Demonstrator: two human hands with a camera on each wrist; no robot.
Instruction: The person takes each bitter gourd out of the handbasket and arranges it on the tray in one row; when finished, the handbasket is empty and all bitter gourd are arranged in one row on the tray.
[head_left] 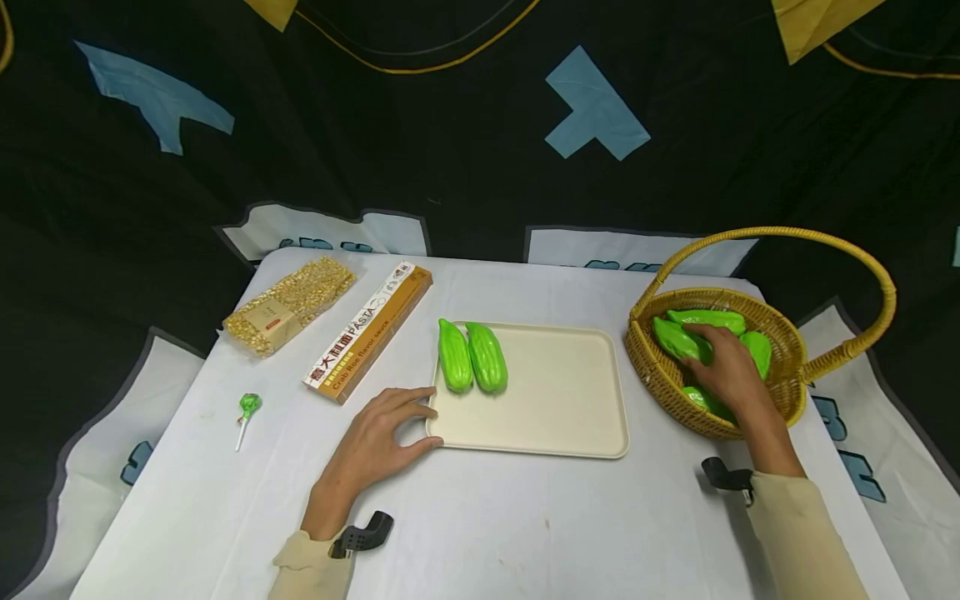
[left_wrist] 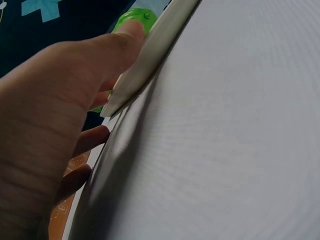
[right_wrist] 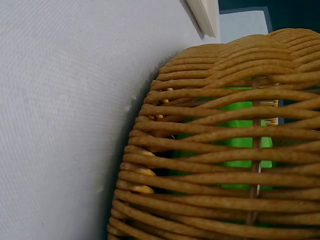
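Observation:
My left hand (head_left: pixel 382 437) rests at the near left corner of a cream tray (head_left: pixel 555 392), thumb and fingertips touching its rim; the left wrist view shows the thumb along the tray's edge (left_wrist: pixel 145 60). Two green ridged bitter melons (head_left: pixel 487 358) lie side by side on the tray's left part. Over on the right, my right hand (head_left: pixel 727 367) reaches into a wicker basket (head_left: pixel 652 375). Its thumb and fingers hold a bitter melon (head_left: pixel 671 337) from both sides, among several others. From the right wrist, the basket's weave (right_wrist: pixel 215 160) hides that hand.
A pasta box (head_left: pixel 371 333) and a bag of corn kernels (head_left: pixel 292 304) lie at the back left. A green lollipop (head_left: pixel 249 406) lies left of my left hand. The basket's tall handle (head_left: pixel 825 237) arches up over its right side.

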